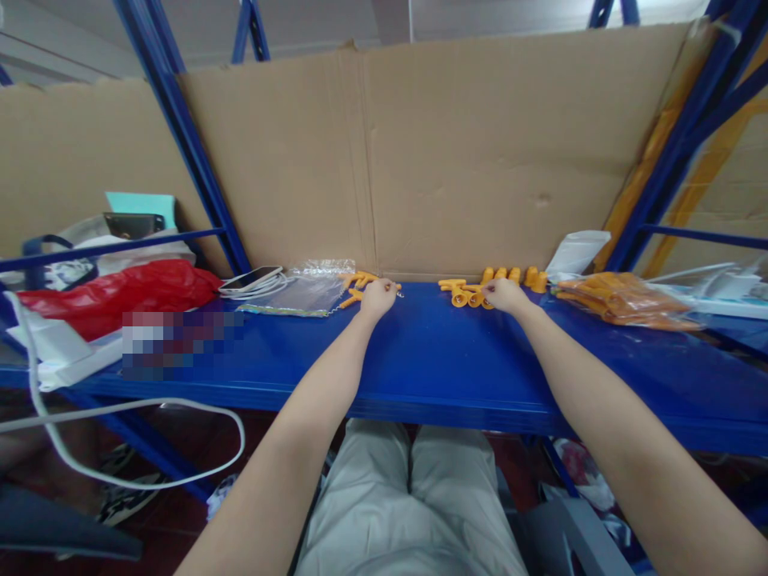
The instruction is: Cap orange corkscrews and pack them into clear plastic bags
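Observation:
At the back of the blue shelf, my left hand (378,299) is closed on an orange plastic part, whose tip sticks out past the fingers beside a small shiny bit. Just left of it lie branched orange plastic pieces (353,297). My right hand (505,295) is closed, its fingertips pinched together over a cluster of orange parts with round open ends (459,298). What sits between those fingertips is too small to make out. Behind this hand stands a row of orange cup-shaped pieces (531,277), partly hidden by it.
A clear plastic bag (294,294) and a phone with white cable (255,280) lie left. On the right are a bag of orange pieces (624,298) and a white packet (577,254). Cardboard (480,152) walls the back; blue posts (186,152) flank it. A red bag (138,296) lies far left.

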A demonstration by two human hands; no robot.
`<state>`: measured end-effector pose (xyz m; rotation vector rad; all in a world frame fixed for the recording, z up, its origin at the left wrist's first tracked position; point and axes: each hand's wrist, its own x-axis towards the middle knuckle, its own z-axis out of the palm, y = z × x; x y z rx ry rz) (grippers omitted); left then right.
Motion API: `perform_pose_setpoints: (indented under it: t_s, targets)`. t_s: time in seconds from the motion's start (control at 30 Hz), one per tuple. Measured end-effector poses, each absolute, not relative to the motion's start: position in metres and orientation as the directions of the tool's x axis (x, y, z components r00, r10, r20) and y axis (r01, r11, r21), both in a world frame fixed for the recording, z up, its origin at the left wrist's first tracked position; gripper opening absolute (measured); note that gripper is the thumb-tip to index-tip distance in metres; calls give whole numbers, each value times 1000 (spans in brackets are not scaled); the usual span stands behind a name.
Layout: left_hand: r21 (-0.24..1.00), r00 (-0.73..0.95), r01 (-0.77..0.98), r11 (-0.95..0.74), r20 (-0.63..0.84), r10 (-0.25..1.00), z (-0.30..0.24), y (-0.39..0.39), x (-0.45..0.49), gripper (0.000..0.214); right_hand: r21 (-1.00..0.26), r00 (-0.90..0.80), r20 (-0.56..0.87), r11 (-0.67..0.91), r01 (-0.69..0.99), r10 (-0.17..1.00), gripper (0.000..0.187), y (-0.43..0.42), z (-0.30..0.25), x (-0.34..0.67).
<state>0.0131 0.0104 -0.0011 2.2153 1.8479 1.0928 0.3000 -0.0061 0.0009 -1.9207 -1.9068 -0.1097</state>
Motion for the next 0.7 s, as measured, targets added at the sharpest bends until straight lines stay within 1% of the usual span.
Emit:
perform_pose_setpoints:
  t_s: [0.1, 0.17, 0.23, 0.33, 0.4, 0.5, 0.63, 0.7]
  targets:
    - [426, 137, 841, -332, 425, 895, 0, 6, 21, 25, -249, 42, 357, 52, 967, 933, 32, -4, -1, 302]
    - [398, 177, 851, -342, 395, 901, 0, 3, 23, 25, -253, 38, 354, 57, 966, 934, 32, -3, -1, 303]
    - [387, 159, 867, -315, 384, 909, 0, 1, 23, 24, -254, 39, 351, 55, 966, 935, 32, -2, -1, 304]
    - [362, 59, 913, -189, 339, 939, 0, 1, 19, 24, -243, 30, 355, 61, 968, 934, 32, -3, -1, 304]
    - [302, 28, 946, -119, 288, 957, -1, 0, 16, 28, -234, 23, 349, 63, 970, 937, 32, -4, 0, 303]
    - [207, 65, 972, -116, 239, 969, -2, -1, 16, 38, -234, 38, 335, 44, 971, 942, 32, -6, 1, 301]
    - [176, 119, 971, -160, 222, 968, -4, -3, 17, 51, -241, 52, 306, 25, 970, 951, 34, -8, 3, 298]
    - [167, 156, 966, -196, 228, 961, -5, -4, 16, 54, -237, 56, 293, 15, 971, 954, 35, -9, 4, 297]
